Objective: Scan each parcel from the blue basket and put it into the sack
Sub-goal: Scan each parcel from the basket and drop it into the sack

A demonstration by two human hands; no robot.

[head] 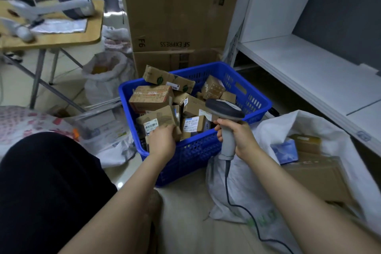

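Blue basket [257,103] rim, parcel [158,118] gripped, scanner [224,108] held

blue basket [257,101]: moulded plastic, perforated, slight sheen | parcels [151,99]: matt brown cardboard, glossy tape, white paper labels | sack [243,181]: white woven weave, crinkled | scanner [227,140]: smooth grey plastic, darker head | floor [185,212]: glossy tile | surface [61,37]: smooth wood top, metal legs

Pale floor [185,208] carries blue basket [198,150], sack [237,187] and, apparently, cartons [175,6].
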